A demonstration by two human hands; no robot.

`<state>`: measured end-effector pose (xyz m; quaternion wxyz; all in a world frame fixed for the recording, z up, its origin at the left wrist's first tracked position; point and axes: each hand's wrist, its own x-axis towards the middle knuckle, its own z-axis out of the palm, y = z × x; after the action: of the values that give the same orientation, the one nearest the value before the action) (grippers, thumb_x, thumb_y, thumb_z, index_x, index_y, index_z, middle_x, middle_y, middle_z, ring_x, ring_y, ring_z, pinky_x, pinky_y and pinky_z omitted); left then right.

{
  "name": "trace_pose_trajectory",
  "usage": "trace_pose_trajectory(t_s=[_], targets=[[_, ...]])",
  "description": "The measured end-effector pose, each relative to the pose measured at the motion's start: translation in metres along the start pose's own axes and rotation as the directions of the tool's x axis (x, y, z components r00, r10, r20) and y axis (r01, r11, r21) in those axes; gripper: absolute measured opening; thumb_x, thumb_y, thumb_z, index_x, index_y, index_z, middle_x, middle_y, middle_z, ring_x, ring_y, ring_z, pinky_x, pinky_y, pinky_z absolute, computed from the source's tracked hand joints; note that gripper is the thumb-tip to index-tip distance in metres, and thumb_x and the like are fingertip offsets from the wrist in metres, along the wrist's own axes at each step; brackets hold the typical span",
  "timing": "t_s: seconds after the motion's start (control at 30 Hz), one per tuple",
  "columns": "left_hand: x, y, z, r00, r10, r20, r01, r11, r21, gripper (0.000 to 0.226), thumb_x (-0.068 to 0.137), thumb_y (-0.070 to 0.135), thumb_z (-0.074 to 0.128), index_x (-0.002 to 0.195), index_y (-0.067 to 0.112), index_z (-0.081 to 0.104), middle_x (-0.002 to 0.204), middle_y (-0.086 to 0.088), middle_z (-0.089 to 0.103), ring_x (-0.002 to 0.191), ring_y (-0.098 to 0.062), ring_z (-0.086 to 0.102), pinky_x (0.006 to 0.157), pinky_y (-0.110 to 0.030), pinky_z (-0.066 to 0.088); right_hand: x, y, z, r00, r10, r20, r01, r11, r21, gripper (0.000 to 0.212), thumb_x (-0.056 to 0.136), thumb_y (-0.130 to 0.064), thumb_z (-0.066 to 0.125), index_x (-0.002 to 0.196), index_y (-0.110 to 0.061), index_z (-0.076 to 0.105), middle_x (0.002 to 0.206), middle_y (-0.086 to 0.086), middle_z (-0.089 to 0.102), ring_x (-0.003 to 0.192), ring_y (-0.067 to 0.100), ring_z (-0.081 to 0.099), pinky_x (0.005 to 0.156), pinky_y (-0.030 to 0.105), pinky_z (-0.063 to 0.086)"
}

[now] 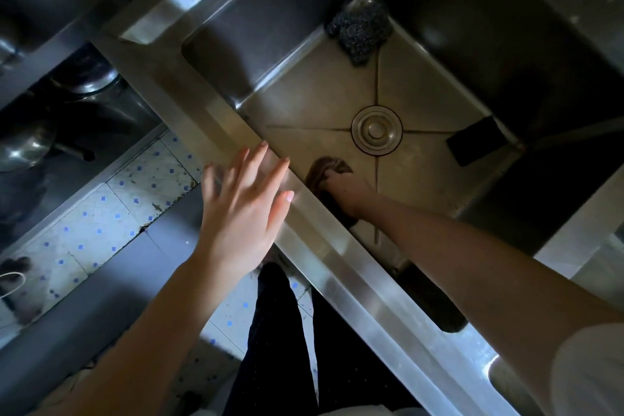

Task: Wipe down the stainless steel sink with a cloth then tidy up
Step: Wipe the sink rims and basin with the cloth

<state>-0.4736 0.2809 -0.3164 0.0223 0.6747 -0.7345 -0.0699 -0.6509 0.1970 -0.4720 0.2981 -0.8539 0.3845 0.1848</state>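
The stainless steel sink (337, 267) runs slantwise across the view, and its deep basin takes up most of it. Of the 2 hands, the right hand (342, 191) reaches down into the basin, fingers curled into a brown cloth (326, 167) and pressing it to the basin floor, right at the foot of the front wall. The cloth bunches out just past the fingertips and shows dark again under the wrist. The left hand (243, 209) is to the left of that grip and above it, spread flat with straight fingers over the front rim, holding nothing. A grey steel-wool scrubber (359, 32) lies well beyond the grip in the far corner of the basin. A black block (476, 140) lies off to its right against the side wall. The round drain (376, 130) sits near the grip, just ahead of the cloth.
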Motion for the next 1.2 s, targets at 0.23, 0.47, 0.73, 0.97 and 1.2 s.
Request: trace_pose_trajectory(t_s=[0.23, 0.47, 0.73, 0.97, 1.2], targets=[[0.025, -0.033, -0.003, 0.998, -0.053, -0.027, 0.053, 0.998, -0.015, 0.045, 0.091, 0.040, 0.041, 0.126, 0.017, 0.058, 0.142, -0.013, 0.045, 0.125, -0.034, 0.046, 0.101, -0.058, 0.026, 0.067, -0.017, -0.028, 0.998, -0.009, -0.066, 0.010, 1.000, 0.013, 0.034, 0.090, -0.015, 0.053, 0.123, -0.020, 0.060, 0.132, 0.006, 0.052, 0.114, 0.031, 0.057, 0.086, 0.037, 0.048], [0.047, -0.079, -0.007, 0.999, -0.045, -0.010, 0.045, 0.999, -0.017, 0.049, 0.090, 0.047, 0.040, 0.127, 0.020, 0.056, 0.144, -0.012, 0.043, 0.126, -0.033, 0.045, 0.100, -0.061, 0.025, 0.127, -0.034, -0.055, 0.990, 0.020, -0.137, -0.002, 0.992, 0.129, 0.032, 0.085, -0.031, 0.057, 0.115, -0.025, 0.066, 0.123, 0.001, 0.061, 0.114, 0.026, 0.057, 0.086, 0.034, 0.048], [0.059, -0.112, -0.011, 1.000, 0.008, 0.010, -0.007, 0.998, -0.063, 0.048, 0.089, 0.045, 0.042, 0.129, 0.021, 0.055, 0.142, -0.012, 0.043, 0.125, -0.031, 0.046, 0.102, -0.060, 0.026, 0.180, -0.052, -0.075, 0.962, 0.130, -0.238, -0.095, 0.983, 0.155, 0.026, 0.081, -0.021, 0.060, 0.104, -0.030, 0.068, 0.112, -0.006, 0.067, 0.107, 0.021, 0.060, 0.069, 0.022, 0.036], [0.061, -0.112, -0.013, 0.999, 0.016, 0.029, -0.014, 0.996, -0.088, 0.049, 0.090, 0.045, 0.041, 0.129, 0.020, 0.055, 0.143, -0.012, 0.043, 0.128, -0.032, 0.043, 0.102, -0.060, 0.025, 0.170, -0.045, -0.069, 0.982, 0.103, -0.158, -0.087, 0.991, 0.103, 0.023, 0.086, -0.024, 0.054, 0.104, -0.027, 0.067, 0.115, -0.004, 0.064, 0.109, 0.020, 0.059, 0.071, 0.026, 0.043], [0.055, -0.099, -0.014, 0.998, -0.008, 0.059, 0.013, 0.997, -0.075, 0.051, 0.090, 0.046, 0.039, 0.131, 0.018, 0.053, 0.144, -0.013, 0.041, 0.127, -0.033, 0.045, 0.103, -0.060, 0.025, 0.116, -0.029, -0.051, 0.986, 0.168, -0.010, -0.165, 0.975, 0.148, 0.025, 0.087, -0.023, 0.058, 0.110, -0.023, 0.066, 0.108, 0.003, 0.067, 0.099, 0.024, 0.063, 0.082, 0.032, 0.052]])
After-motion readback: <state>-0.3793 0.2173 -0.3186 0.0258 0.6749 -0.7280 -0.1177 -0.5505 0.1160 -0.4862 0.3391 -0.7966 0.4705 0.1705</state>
